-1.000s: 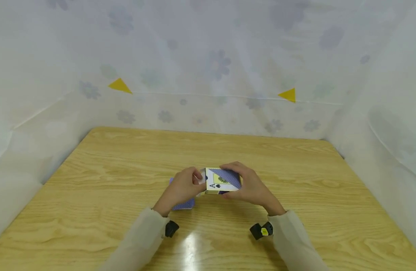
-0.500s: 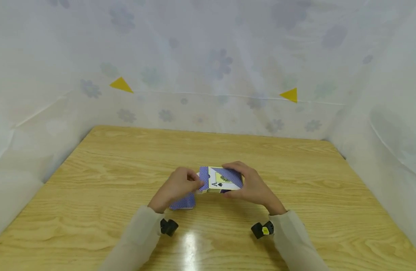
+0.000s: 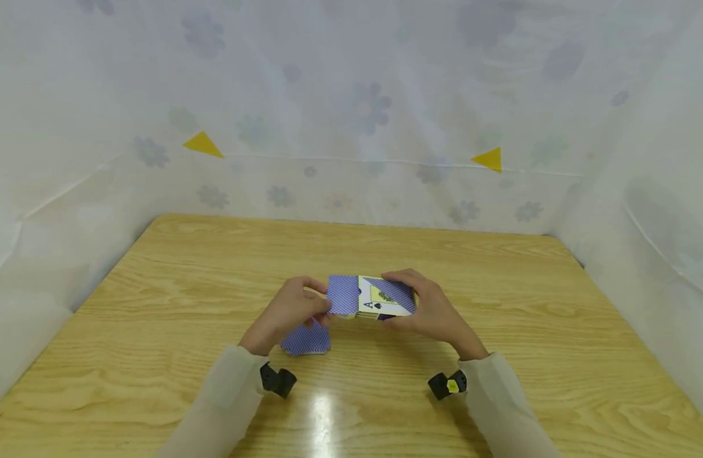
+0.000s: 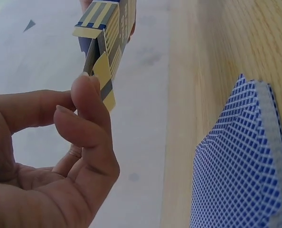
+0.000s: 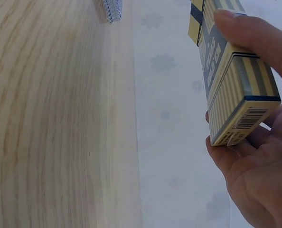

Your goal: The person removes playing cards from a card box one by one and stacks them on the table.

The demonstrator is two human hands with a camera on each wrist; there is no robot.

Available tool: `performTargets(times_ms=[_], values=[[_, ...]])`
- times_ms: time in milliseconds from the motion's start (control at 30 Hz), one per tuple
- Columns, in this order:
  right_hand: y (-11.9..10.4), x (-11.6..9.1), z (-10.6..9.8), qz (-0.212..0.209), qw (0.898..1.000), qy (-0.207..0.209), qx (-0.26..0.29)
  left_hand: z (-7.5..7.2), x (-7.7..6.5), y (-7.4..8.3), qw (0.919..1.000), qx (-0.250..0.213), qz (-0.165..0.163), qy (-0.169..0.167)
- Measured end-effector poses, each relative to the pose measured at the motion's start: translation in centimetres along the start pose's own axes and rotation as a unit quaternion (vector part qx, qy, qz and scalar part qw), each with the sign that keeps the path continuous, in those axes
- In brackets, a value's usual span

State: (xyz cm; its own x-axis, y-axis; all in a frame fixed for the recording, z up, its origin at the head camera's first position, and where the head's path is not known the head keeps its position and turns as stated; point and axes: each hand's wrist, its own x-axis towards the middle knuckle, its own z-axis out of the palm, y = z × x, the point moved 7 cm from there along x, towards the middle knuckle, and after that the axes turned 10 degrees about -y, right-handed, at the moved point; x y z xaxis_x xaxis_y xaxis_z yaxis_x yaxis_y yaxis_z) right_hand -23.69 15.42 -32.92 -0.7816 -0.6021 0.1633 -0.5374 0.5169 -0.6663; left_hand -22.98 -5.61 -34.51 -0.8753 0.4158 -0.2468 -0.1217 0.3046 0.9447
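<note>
My right hand (image 3: 434, 312) grips a playing-card box (image 3: 388, 298) by its right end, thumb on the near side and fingers on the far side. The ace of spades shows on the box's face. From its left end juts a blue-patterned playing card (image 3: 343, 294). My left hand (image 3: 282, 312) pinches the outer edge of that card between thumb and fingertips. In the left wrist view the box (image 4: 117, 38) stands with its end flap (image 4: 103, 78) folded out beside the fingertips. Below the left hand, a stack of blue-backed cards (image 3: 306, 340) lies on the table.
Both hands work above a wood-grain table (image 3: 214, 261). Behind it and at both sides hangs a pale flowered curtain (image 3: 351, 95), with two yellow triangles (image 3: 203, 145) on the back part. A black wrist camera (image 3: 278, 380) sits at each cuff.
The left hand has drawn back to the left, and more of the blue-patterned card now shows outside the box. The right hand has shifted slightly right with the box.
</note>
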Motion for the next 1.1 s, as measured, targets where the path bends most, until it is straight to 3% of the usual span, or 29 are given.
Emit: performTargets(times_ms=[400,600,1100], values=[[0.7,-0.3,-0.6,0.017,1.000,0.010,0.015,-2.8,-0.7,0.4,0.9984,-0.011,0.034,0.042],[0.8,-0.3,-0.8,0.019,1.000,0.015,0.019,-4.4,-1.1,0.3,0.9956,-0.009,0.049,0.080],[1.1,-0.4,-0.7,0.025,0.999,0.014,0.022,-6.4,-0.9,-1.2,0.9906,0.017,0.043,0.128]])
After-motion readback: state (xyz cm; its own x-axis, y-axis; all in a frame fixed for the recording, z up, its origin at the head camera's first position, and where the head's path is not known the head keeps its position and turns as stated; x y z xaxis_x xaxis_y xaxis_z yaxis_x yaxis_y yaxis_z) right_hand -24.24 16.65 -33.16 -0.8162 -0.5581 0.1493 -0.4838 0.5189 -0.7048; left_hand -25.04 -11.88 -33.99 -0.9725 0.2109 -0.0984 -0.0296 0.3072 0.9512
